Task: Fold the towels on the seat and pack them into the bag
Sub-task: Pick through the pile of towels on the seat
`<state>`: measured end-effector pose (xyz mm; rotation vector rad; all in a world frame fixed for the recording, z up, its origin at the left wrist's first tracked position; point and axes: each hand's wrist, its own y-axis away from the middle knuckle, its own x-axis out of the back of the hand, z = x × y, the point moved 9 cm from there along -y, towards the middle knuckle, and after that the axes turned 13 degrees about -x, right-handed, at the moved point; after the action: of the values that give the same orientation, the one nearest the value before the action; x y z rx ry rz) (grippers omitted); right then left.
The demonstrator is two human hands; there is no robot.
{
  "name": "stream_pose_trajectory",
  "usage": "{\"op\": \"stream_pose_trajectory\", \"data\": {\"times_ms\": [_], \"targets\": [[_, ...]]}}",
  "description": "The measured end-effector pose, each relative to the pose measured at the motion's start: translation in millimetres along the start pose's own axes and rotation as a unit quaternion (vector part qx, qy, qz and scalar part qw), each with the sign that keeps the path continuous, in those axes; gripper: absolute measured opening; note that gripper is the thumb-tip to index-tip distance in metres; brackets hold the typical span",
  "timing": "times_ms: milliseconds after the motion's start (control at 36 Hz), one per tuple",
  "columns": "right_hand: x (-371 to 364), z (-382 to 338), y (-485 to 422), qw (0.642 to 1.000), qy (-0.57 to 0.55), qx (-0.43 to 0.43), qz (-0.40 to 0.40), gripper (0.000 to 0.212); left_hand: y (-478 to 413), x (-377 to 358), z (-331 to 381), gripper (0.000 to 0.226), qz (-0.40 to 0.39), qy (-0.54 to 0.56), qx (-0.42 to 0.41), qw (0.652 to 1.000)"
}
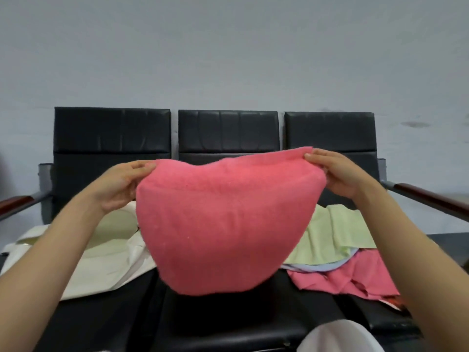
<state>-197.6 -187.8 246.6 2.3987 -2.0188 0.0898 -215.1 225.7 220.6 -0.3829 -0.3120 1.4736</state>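
Note:
A pink towel (pixel 223 224) hangs in the air over the middle black seat (pixel 228 323), doubled over. My left hand (pixel 121 186) pinches its upper left corner and my right hand (pixel 337 174) pinches its upper right corner. On the right seat lies a loose pile of towels: a pale green one (pixel 335 235) on top, a light blue edge (pixel 327 266) beneath it and another pink one (pixel 355 275) at the bottom. A cream-white bag (pixel 106 262) lies on the left seat with a pale green towel (pixel 114 224) inside its mouth.
The bench has three black backrests (pixel 228 130) against a grey wall. Wooden-topped armrests stand at the far left (pixel 15 201) and far right (pixel 429 196). A white rounded shape (pixel 337 336) shows at the bottom edge.

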Motion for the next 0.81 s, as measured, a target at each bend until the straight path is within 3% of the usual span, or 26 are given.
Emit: {"op": "stream_pose_trajectory", "data": {"times_ms": [139, 306, 444, 528, 583, 639, 722, 806], "targets": [[-7, 67, -38, 0.989, 0.117, -0.074, 0.055, 0.009, 2, 12, -82, 0.007, 0.011, -0.193, 0.089, 0.977], [-7, 182, -79, 0.941, 0.284, -0.129, 0.134, 0.009, 28, 21, -198, 0.015, -0.011, -0.412, 0.138, 0.900], [-16, 246, -103, 0.929, 0.284, -0.201, 0.126, 0.015, 32, 25, -250, 0.026, 0.006, -0.393, 0.197, 0.898], [-12, 246, -127, 0.938, 0.246, -0.202, 0.134, 0.012, 17, 21, -260, 0.025, 0.050, -0.236, 0.240, 0.940], [-8, 230, -152, 0.944, 0.239, -0.171, 0.147, 0.010, -8, 29, -259, 0.022, 0.083, -0.199, 0.226, 0.950], [-4, 214, -182, 0.949, 0.235, -0.142, 0.156, 0.008, -37, 42, -258, 0.019, 0.116, -0.219, 0.190, 0.950], [-3, 205, -231, 0.943, 0.260, -0.120, 0.169, 0.013, -73, 56, -269, 0.011, 0.146, -0.320, 0.156, 0.923], [-9, 221, -273, 0.908, 0.359, -0.121, 0.180, 0.010, -94, 53, -308, 0.015, 0.084, -0.440, 0.181, 0.875]]}}
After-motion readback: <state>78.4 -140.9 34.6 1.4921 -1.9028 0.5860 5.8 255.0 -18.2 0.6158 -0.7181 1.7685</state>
